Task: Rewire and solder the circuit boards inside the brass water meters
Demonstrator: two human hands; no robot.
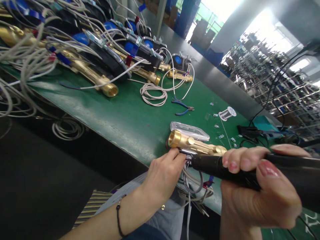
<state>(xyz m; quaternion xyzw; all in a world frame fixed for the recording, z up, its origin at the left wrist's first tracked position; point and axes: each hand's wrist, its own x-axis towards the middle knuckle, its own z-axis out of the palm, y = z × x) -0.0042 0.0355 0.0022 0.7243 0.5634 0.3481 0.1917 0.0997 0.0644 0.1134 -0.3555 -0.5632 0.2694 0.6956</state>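
My right hand [265, 180] is wrapped round a black electric screwdriver [212, 163], held nearly level with its nose pointing left. The nose meets the edge of a brass meter body [197, 145] lying at the bench's front edge. My left hand [166, 173] has its fingers pinched together against that edge, right beside the screwdriver's tip; what lies between them is hidden. Grey cables [192, 183] hang below the brass body, over the bench edge. Behind it rests a clear plastic cover [190, 130].
Several brass meters with black housings [95, 71] and coiled cables fill the bench's left and back. Blue-handled cutters [182, 108], a solder spool [227, 113] and small clear bits lie on the green bench top [120, 116]. A black tool with cords [250, 131] stands at right.
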